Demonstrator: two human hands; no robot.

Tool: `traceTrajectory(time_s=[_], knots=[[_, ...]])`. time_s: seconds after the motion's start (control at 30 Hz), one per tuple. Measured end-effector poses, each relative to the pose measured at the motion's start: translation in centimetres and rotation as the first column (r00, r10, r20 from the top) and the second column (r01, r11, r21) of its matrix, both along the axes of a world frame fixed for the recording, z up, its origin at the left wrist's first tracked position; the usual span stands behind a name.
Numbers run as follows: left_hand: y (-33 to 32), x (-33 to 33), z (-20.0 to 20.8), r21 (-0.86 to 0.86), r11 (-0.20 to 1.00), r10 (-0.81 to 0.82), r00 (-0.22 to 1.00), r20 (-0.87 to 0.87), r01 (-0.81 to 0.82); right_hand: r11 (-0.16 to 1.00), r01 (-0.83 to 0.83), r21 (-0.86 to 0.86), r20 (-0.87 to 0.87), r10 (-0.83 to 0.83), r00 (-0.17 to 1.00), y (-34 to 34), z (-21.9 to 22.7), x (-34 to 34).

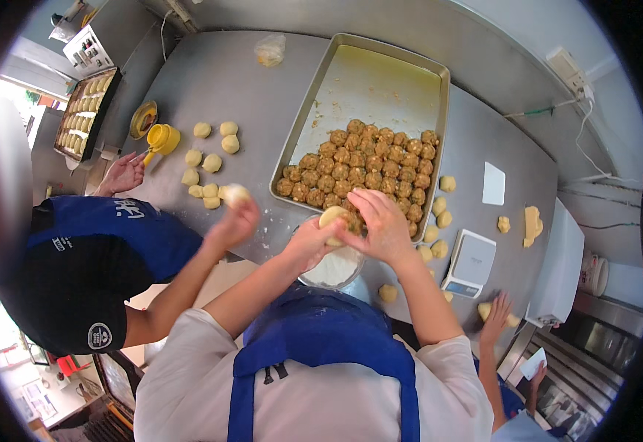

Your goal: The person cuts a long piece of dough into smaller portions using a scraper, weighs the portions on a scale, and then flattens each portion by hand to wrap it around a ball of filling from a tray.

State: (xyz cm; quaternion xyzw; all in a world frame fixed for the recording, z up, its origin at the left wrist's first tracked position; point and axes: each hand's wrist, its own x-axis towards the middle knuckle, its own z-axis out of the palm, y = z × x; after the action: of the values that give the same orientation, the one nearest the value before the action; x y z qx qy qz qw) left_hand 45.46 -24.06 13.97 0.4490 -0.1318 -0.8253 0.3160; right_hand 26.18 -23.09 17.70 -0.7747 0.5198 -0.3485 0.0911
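Observation:
My left hand point(309, 244) holds a pale piece of dough point(331, 216) in front of the large metal tray point(391, 62). Against its right side sits a brown filling ball point(353, 220), and my right hand point(382, 227) curls its fingers and thumb round this ball. Part of the dough and the ball is hidden by my fingers. Below both hands is a round bowl of white flour point(334, 269). Several rows of brown filling balls point(351, 158) fill the near part of the tray.
At left a co-worker's hand point(237, 221) moves dough near dough balls point(212, 163) and a yellow cup point(163, 138). More dough balls point(444, 219) line the tray's right side, beside a white scale point(471, 263). Another person's hand point(495, 321) presses dough at right.

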Motion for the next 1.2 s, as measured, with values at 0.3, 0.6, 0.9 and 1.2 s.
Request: traceTrajectory(time_s=[0.3,0.6,0.9,1.2], knots=[[2.2,2.2,4.3,-0.012,0.946,-0.302,0.869,-0.391,0.323,0.744,-0.238,0.625,0.746,-0.479,0.462,7.8,-2.8,6.1],[5.0,3.2,7.3,-0.271,0.881,-0.463,0.822,-0.332,0.388,0.973,-0.134,0.188,0.679,-0.031,0.733,7.7,2.3,5.1],[5.6,3.3,7.5,-0.243,0.942,-0.295,0.913,-0.282,0.229,0.979,-0.125,0.163,0.453,0.038,0.891,7.1,3.7,5.2],[4.9,1.1,9.5,-0.227,0.973,-0.107,0.952,-0.286,0.041,0.975,0.138,0.176,0.658,-0.221,0.72,6.8,3.7,7.5]])
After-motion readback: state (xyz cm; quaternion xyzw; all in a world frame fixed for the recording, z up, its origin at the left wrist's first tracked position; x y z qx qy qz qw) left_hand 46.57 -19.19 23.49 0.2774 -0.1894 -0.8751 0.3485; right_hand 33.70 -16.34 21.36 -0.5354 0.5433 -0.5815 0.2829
